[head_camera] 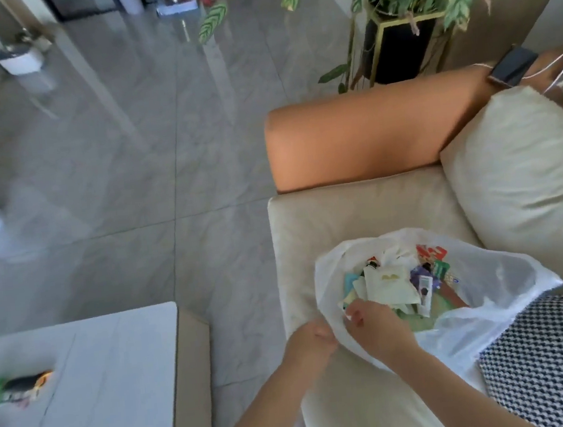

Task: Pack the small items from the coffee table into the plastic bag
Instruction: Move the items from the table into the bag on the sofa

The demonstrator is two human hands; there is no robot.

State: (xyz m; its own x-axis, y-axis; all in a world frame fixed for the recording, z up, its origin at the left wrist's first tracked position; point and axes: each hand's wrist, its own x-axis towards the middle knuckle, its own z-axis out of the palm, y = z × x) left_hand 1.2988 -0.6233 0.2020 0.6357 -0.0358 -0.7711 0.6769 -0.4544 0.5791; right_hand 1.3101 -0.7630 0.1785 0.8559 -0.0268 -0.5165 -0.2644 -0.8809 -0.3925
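Note:
A thin white plastic bag [507, 284] lies open on the cream sofa seat [352, 213], holding several small packets and sachets [395, 283]. My left hand [314, 339] pinches the bag's near rim at its left side. My right hand [369, 322] is inside the bag's mouth with curled fingers, gripping the rim or a small white item; which one I cannot tell. The white coffee table [117, 384] stands at the lower left, with a blurred green, black and orange item [15, 390] near its left edge.
An orange sofa armrest [369, 136] and a cream cushion [523, 169] lie beyond the bag. A houndstooth fabric [555, 359] covers the seat at the right. A potted plant [397, 37] stands behind the sofa. Grey tiled floor [163, 138] separates table and sofa.

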